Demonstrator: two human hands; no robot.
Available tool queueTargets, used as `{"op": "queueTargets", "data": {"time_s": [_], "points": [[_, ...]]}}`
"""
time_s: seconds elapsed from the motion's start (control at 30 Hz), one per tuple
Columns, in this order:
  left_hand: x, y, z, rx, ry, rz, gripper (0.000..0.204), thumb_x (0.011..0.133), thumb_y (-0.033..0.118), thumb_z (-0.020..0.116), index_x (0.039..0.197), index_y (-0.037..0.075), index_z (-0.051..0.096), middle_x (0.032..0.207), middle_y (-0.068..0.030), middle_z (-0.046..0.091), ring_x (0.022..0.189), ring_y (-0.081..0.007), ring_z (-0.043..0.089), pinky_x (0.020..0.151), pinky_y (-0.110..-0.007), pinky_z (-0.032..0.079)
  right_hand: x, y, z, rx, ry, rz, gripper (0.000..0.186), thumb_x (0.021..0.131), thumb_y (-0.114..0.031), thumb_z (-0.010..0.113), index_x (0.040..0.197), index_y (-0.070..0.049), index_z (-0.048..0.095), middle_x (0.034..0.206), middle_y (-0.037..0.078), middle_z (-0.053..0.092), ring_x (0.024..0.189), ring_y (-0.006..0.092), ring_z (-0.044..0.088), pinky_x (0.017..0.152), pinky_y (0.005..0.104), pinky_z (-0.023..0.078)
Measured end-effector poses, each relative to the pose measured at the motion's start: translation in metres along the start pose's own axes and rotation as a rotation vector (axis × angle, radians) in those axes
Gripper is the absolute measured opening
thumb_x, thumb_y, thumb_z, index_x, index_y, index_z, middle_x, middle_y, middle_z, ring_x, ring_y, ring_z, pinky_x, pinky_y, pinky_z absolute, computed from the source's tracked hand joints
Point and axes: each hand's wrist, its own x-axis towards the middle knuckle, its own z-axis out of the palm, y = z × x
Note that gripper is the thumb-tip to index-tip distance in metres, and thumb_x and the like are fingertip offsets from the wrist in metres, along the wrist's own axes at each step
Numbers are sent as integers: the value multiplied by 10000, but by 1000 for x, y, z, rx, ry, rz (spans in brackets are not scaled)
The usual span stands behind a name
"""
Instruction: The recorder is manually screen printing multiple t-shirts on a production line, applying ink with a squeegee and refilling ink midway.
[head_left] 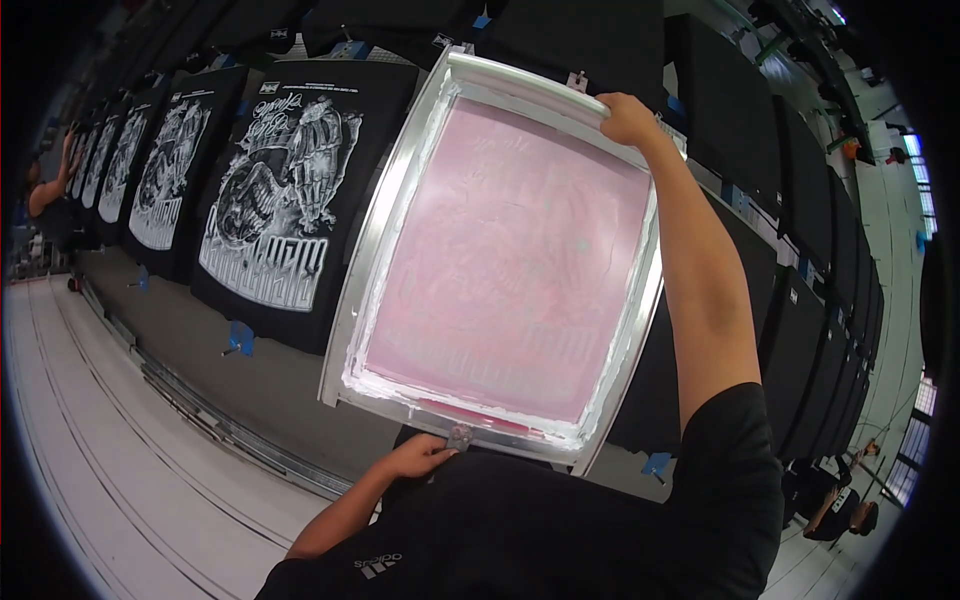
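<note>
A silver-edged printing screen [500, 250] with pink mesh lies tilted in front of me, white ink smeared along its inner borders. Across its far end runs a long, pale squeegee [530, 85]. My right hand [632, 120] is closed on the squeegee's right end, the arm stretched over the screen's right side. At the near edge, my left hand [418, 456] has its fingers curled beside a small grey bracket [460, 437]. What those fingers grip is hidden. Faint lettering and drawing shapes show through the mesh.
Black shirts with white prints [280, 190] lie on boards in a row to the left. More black shirts [725, 130] line the right. Blue-taped knobs [238, 338] stick out along a rail. One person [55, 195] stands far left, others [835, 510] at lower right.
</note>
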Motion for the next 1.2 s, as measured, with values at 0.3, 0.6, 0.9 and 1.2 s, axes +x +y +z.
{"op": "queueTargets", "data": {"time_s": [0.3,0.6,0.9,1.2], "points": [[7,17,-2,189,92,188,324,986,298,587,832,28,682,658,20,573,639,-64,488,585,-271,414,-241,-128,33,-6,-247,5,490,689,5,565,1158,-73,685,1116,196,684,1064,377,626,947,425,486],[-1,36,18,604,249,30,486,948,490,549,972,35,717,867,-131,718,835,-285,673,773,-376,502,-478,-234,105,188,55,-11,350,645,45,561,979,-45,613,846,94,625,846,314,582,730,427,451],[-35,62,-3,803,186,-87,564,908,534,579,899,-14,717,839,-240,684,850,-405,666,781,-472,514,-474,-173,63,29,-28,105,385,729,-98,709,1106,-52,646,944,88,674,1022,276,596,1035,508,356],[-43,66,-190,123,1089,274,419,1035,324,489,1232,-21,622,1091,-99,692,977,-175,627,885,-318,482,-464,-57,107,1212,-21,399,363,725,-113,829,1055,-5,722,913,87,727,875,141,661,816,312,533]]}}
